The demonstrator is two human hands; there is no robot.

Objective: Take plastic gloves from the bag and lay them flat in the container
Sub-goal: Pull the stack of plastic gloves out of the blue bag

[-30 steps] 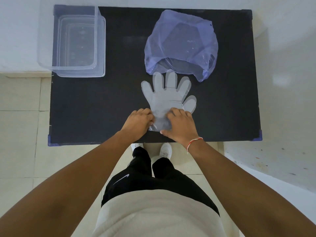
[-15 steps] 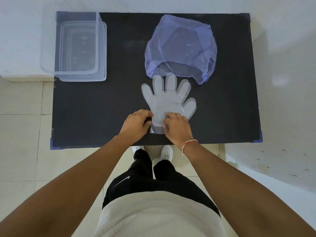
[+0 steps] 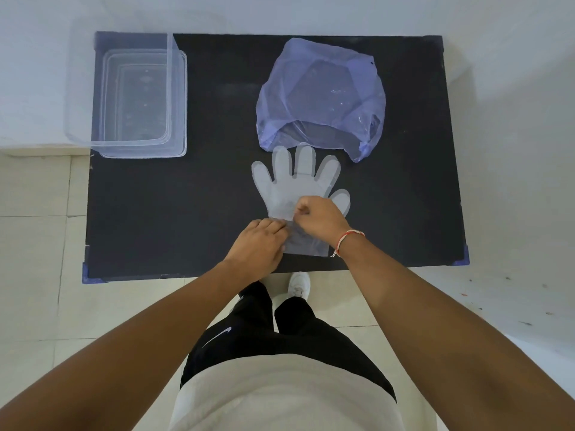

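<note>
A clear plastic glove (image 3: 292,181) lies flat on the black table (image 3: 186,213), its fingers pointing toward the blue plastic bag (image 3: 320,94) just behind it. My right hand (image 3: 320,217) pinches the glove at the palm, fingers curled, and lifts a layer there. My left hand (image 3: 258,244) presses on the cuff near the table's front edge, fingers bent over the plastic. The bag's mouth faces me and touches the glove's fingertips. A clear rectangular container (image 3: 140,98) stands at the back left corner of the table, with nothing visible inside.
The table's front edge runs just below my hands, with blue corner caps (image 3: 463,256) at both ends. Pale tiled floor (image 3: 37,275) surrounds the table, and a white wall rises behind it. My legs and shoes stand below the front edge.
My right hand has moved up from the cuff to the glove's palm and now pinches it. My left hand has stayed at the cuff. The glove has not shifted.
</note>
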